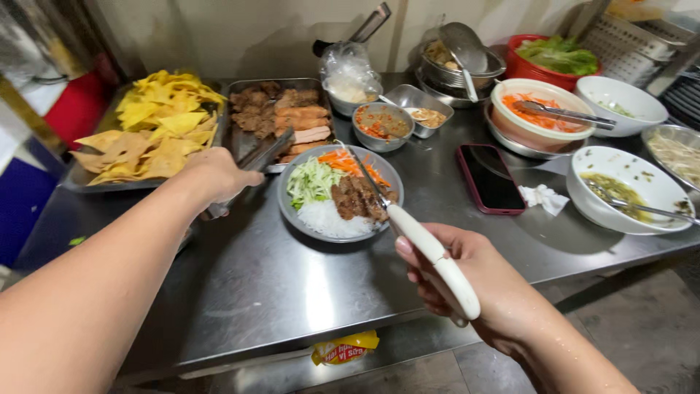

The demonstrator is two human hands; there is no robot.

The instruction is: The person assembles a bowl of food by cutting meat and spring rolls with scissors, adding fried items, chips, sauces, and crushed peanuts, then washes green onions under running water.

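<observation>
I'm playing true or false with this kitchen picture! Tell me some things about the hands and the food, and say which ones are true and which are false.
1. The right hand holds white-handled scissors whose blades reach over the bowl of noodles, meat and vegetables. True.
2. The left hand is empty. False: it grips metal tongs.
3. The tongs point at the tray of grilled meat and sausages. True.
4. The phone lies inside a bowl. False: it lies flat on the steel table.
5. The yellow fried chips sit on a tray at the left. True.
</observation>
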